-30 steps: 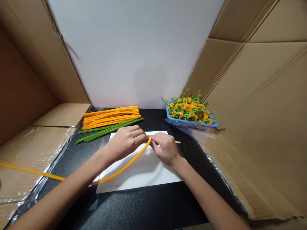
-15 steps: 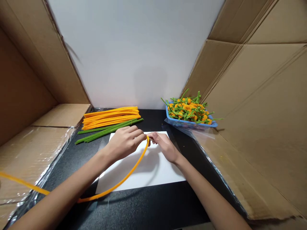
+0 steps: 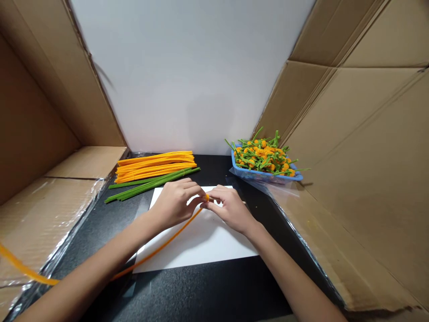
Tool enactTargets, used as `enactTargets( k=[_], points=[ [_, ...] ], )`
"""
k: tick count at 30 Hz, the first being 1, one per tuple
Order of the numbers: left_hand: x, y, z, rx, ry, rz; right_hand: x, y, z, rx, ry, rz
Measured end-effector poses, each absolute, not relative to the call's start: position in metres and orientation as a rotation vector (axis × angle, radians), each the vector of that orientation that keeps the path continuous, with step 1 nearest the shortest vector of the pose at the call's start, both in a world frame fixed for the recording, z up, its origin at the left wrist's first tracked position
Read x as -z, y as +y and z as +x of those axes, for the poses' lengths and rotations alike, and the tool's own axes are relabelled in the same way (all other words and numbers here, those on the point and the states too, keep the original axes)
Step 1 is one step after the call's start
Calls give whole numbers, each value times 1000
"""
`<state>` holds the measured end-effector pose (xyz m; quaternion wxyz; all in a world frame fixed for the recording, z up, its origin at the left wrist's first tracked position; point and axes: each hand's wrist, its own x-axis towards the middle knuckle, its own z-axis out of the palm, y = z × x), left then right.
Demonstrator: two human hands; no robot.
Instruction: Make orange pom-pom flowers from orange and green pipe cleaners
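1. Currently, left hand [image 3: 176, 202] nearly closed, fingertips pinching orange strip [image 3: 179, 232] at its small coil [image 3: 207, 197], just inside the white sheet's [image 3: 197, 250] far edge.
2. Right hand [image 3: 231, 208] half-curled, thumb and forefinger seemingly gripping a thin rod [image 3: 213, 199] at the coil.
3. If either pinch slackens, coil could spring open or slide.
4. Strip's tail passes behind left forearm [image 3: 100, 264] near the sheet's near-left corner; a forearm snag might pull turns loose.

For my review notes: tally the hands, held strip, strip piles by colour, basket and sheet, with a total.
Hands: 2 (left hand, right hand)
Held orange strip: 1
Orange pile: 1
Green pile: 1
Blue basket: 1
White sheet: 1
Total: 7
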<state>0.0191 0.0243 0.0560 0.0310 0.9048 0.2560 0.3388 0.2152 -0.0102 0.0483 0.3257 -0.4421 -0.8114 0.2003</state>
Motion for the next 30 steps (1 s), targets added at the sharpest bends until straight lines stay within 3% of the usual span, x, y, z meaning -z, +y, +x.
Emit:
enactTargets(
  k=[8,13,23,26,30],
  points=[
    [-62,17,31,-784,1126,1986,-41,-15,211,397,-2262,-1196],
    [-56,19,34,-741,1083,1531,-42,-15,210,708,-2266,-1132],
    [-57,18,36,-503,1039,997,-41,-16,211,809,-2266,-1006],
    [-55,17,37,-541,1051,1200,-38,-14,213,700,-2269,-1030],
    [-56,16,35,-616,1283,1914,-32,-11,215,353,-2249,-1179]
  ],
)
